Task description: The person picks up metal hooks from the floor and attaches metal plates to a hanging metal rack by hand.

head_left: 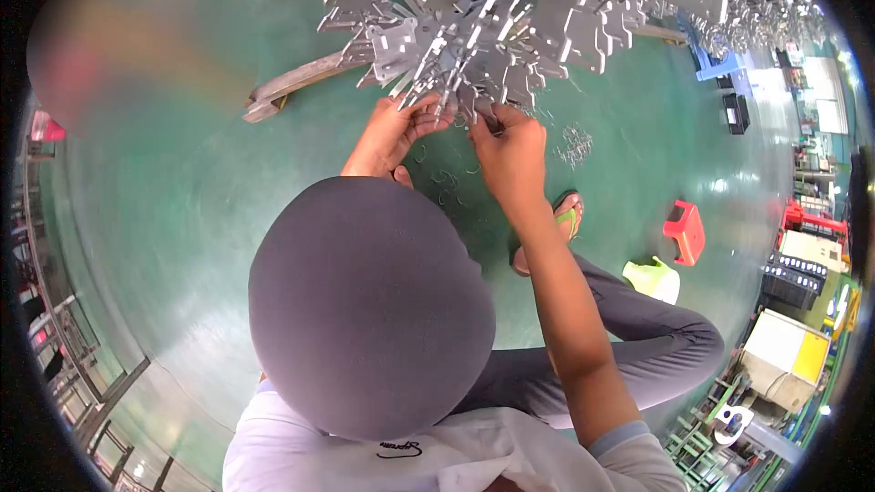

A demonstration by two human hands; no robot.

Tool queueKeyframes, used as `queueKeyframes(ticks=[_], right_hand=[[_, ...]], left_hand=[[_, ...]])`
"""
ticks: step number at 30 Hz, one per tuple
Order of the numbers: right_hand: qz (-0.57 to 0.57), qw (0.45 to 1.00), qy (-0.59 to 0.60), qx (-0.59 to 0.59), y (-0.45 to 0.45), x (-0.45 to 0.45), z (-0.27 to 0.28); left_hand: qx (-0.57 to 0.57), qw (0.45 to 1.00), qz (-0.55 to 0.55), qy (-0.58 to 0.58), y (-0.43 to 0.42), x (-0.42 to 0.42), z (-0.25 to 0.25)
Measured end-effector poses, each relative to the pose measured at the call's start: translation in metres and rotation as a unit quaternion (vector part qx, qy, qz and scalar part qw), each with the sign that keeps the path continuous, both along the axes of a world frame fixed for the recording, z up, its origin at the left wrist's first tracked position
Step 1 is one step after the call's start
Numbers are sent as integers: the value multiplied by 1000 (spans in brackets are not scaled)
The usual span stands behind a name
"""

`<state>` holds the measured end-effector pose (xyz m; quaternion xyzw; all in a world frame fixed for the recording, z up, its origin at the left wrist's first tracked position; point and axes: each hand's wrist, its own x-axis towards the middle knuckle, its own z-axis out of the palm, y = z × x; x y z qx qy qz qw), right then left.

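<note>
A dense cluster of shiny stamped metal brackets [483, 27] fills the top middle of the head view. My left hand [390, 134] is at its lower edge, with the fingers curled against a bracket. Close beside it, my right hand [513, 148] pinches the lower end of another bracket between thumb and fingers. The fingertips of both hands are partly covered by metal, so the exact grip is hard to see. Thin curved wire pieces [447, 184] lie on the green floor below the hands, with a small pile of wire pieces [574, 146] to the right.
A wooden beam [305, 82] lies left of the cluster. More metal parts [761, 18] stand at the upper right. On the right are a red stool [685, 233] and a yellow-green item [653, 280]. A grey cap [369, 310] covers much of the lower middle.
</note>
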<state>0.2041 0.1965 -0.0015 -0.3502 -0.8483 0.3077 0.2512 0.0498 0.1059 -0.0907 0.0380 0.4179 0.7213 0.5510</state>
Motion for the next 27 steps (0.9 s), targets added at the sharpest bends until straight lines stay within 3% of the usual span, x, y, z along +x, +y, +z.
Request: queueKeyframes(ticks=[7, 14, 27], right_hand=[[0, 1000, -19, 0, 4, 0, 0], [4, 999, 26, -47, 2, -1, -1], [-2, 999, 32, -39, 1, -8, -8]], left_hand=[[-38, 998, 29, 28, -1, 5, 30], [32, 998, 49, 17, 3, 6, -1], [7, 998, 54, 22, 3, 7, 7]])
